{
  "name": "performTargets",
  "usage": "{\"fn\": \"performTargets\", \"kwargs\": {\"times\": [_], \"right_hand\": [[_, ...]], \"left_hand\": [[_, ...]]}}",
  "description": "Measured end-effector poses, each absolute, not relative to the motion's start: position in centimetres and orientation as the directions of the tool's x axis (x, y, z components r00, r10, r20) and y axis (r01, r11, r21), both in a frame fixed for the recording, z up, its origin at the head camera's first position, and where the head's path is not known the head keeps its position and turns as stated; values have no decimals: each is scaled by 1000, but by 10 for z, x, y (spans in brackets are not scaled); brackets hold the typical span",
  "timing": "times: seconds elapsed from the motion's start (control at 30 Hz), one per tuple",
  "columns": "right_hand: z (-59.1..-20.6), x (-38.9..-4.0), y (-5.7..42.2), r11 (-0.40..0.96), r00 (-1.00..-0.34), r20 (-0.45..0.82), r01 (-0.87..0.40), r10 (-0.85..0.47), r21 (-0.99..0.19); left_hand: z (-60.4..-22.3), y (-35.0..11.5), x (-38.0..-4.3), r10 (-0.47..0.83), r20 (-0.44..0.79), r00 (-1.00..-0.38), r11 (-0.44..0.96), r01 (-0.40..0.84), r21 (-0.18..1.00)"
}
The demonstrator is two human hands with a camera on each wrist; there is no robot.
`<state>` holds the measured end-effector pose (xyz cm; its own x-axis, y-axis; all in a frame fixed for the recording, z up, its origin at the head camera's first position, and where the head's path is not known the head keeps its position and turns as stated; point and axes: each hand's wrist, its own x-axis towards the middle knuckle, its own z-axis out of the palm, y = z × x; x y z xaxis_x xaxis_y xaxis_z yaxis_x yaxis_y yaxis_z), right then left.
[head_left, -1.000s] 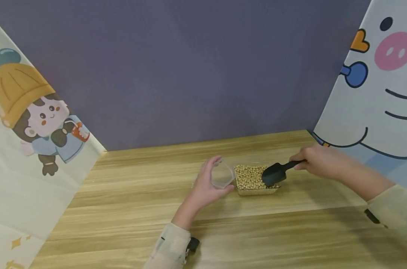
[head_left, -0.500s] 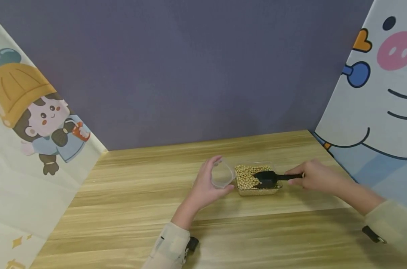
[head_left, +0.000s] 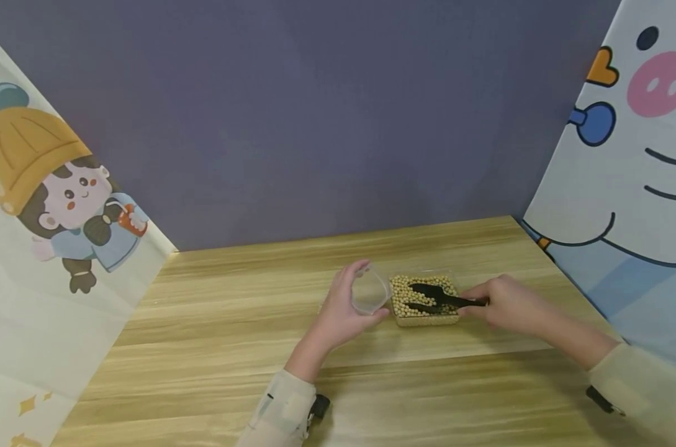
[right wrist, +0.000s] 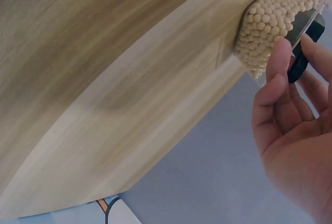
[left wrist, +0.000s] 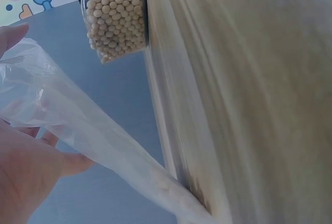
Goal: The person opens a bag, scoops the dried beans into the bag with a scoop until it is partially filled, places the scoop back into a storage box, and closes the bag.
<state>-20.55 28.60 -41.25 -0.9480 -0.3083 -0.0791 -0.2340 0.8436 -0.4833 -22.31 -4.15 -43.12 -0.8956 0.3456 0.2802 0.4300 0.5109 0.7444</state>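
My right hand (head_left: 508,304) grips the handle of a small black scoop (head_left: 442,298). The scoop's blade is sunk among pale yellow soybeans (head_left: 400,299), which fill a clear plastic box (head_left: 429,321) on the table. Just left of that box, my left hand (head_left: 338,310) holds a clear plastic bag (head_left: 369,290) by its mouth, thumb and fingers spread around the opening. In the left wrist view the bag (left wrist: 104,130) hangs down to the tabletop; a few pale lumps show faintly near its bottom. The right wrist view has the blade partly hidden by beans and fingers.
The wood-patterned table (head_left: 231,347) runs back to a plain purple-grey wall (head_left: 326,124). White panels with cartoon figures stand at the left (head_left: 36,323) and right (head_left: 606,205). A dark strap (head_left: 319,406) sits at the left cuff.
My right hand has moved down and left, pushing the scoop deeper into the beans and levelling its blade. The left hand and bag have stayed in place.
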Motion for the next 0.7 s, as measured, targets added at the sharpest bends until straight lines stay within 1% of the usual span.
{"fn": "performTargets", "kwargs": {"times": [0.23, 0.43, 0.57, 0.7], "right_hand": [[-414, -205, 293, 814, -954, -71, -207, -290, -543], [-420, -206, 309, 772, -955, -108, -154, -277, -617], [-427, -210, 322, 728, -956, -129, -111, -265, -677], [-425, -215, 327, 684, -958, -131, -85, -257, -725]], "left_hand": [[-430, -45, -226, 346, 293, -891, 503, 440, 744], [-430, -47, -225, 349, 278, -895, 504, 430, 749], [-428, -47, -225, 350, 269, -897, 503, 423, 754], [-426, -47, -226, 357, 268, -895, 512, 428, 745]]}}
